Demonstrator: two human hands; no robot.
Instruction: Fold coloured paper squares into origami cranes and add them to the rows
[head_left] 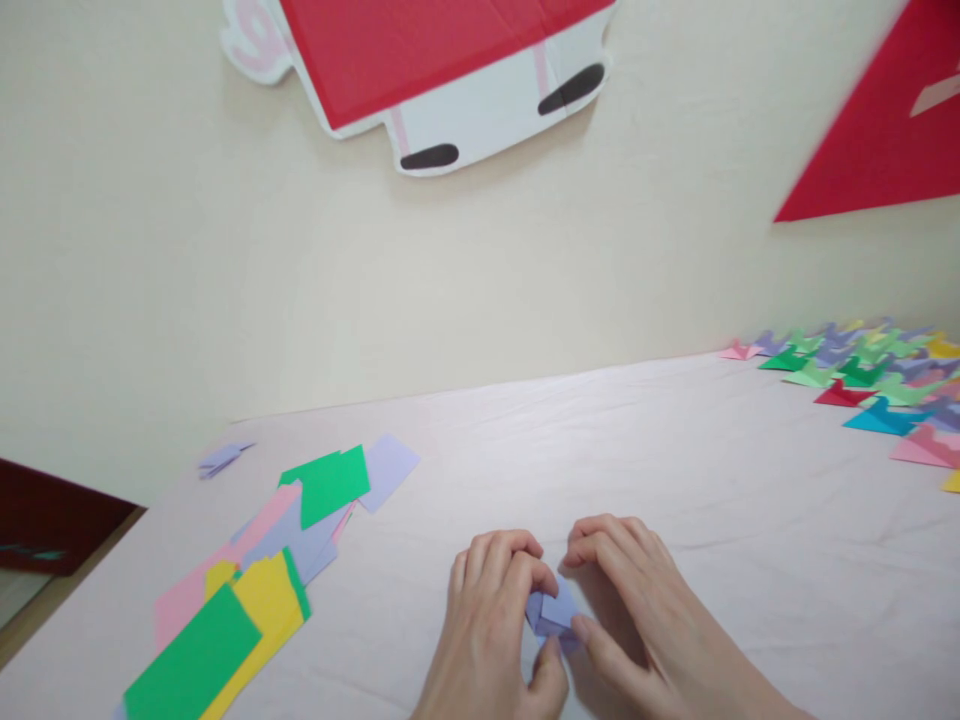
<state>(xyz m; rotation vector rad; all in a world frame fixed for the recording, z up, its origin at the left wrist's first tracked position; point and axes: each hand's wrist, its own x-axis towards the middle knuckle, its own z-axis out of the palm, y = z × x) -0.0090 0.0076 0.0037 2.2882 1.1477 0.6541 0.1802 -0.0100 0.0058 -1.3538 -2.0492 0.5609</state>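
Observation:
A small folded piece of purple origami paper [559, 608] lies on the white cloth between my two hands. My left hand [491, 620] is curled over its left side, the index finger on the upper edge and the thumb near the lower one. From the other side my right hand [637, 610] bends around the paper, its thumb pressing the right corner and its fingers arched just beyond the far edge. Part of the paper is hidden under the fingers.
Loose paper sheets [199, 650] in several colours lie scattered at the left. A small folded purple piece [223, 458] is near the far left edge. Rows of folded paper figures [862, 370] stand at the right, by the wall [450, 280] with its red and white decoration [450, 50].

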